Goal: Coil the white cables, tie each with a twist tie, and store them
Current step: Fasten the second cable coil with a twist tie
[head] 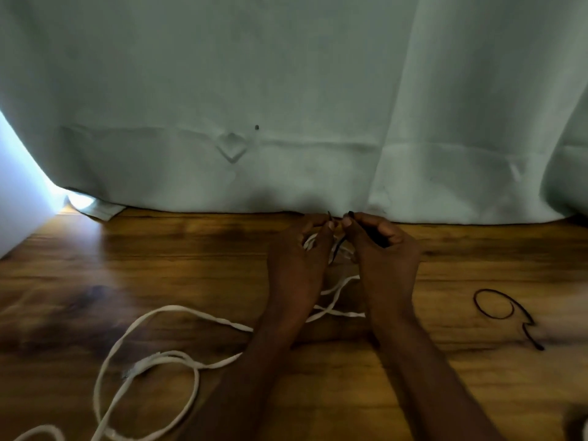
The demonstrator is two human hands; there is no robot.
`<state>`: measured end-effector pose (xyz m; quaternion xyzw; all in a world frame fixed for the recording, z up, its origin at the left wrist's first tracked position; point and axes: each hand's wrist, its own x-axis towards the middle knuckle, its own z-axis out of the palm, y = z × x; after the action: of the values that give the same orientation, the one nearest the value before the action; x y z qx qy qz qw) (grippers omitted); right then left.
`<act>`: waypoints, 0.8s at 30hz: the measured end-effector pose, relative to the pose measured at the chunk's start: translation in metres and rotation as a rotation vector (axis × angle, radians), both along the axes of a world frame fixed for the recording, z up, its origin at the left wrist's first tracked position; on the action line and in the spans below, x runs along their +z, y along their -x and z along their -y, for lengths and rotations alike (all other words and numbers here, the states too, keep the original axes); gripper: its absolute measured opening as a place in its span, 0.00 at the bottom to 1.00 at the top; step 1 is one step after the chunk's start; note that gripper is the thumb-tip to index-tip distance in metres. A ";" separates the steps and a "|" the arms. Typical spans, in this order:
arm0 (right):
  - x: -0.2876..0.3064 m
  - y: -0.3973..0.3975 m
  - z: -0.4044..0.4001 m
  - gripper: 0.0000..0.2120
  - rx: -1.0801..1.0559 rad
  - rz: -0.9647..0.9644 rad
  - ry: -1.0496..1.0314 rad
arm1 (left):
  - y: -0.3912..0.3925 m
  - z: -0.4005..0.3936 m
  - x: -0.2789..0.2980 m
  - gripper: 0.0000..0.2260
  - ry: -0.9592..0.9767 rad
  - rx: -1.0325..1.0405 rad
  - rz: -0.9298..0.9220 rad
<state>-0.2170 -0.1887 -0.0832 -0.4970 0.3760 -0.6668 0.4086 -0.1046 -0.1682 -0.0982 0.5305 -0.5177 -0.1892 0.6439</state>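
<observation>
Left hand [297, 249] grips the coiled white cable [342, 253]; right hand [380, 246] pinches the black twist tie [369, 232] around it. Risk: loose tie, coil springs open.

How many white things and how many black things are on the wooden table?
White cables: 2, the coiled cable between the hands and the loose cable.
Black twist ties: 2, the held tie and the spare tie.
Total: 4

Both hands are meeting near the curtain [286, 90]: the left hand [299, 253] is gripping a coiled cable [342, 249], and the right hand [383, 249] is pinching a black tie [372, 233]. Loose cable [152, 361] is trailing across the table [79, 265]; a spare tie [506, 313] is lying right.
</observation>
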 end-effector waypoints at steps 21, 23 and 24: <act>0.005 0.012 -0.003 0.06 -0.013 -0.073 0.032 | 0.009 -0.014 0.003 0.08 0.071 0.029 0.239; 0.004 0.012 -0.003 0.06 -0.029 -0.078 0.041 | 0.009 -0.013 0.001 0.09 0.080 0.029 0.260; 0.003 0.011 -0.002 0.05 -0.036 -0.073 0.043 | 0.009 -0.012 0.001 0.09 0.082 0.037 0.260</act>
<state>-0.2283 -0.1862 -0.0802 -0.5228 0.3851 -0.6635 0.3717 -0.1132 -0.1558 -0.0974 0.5333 -0.5941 -0.0856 0.5961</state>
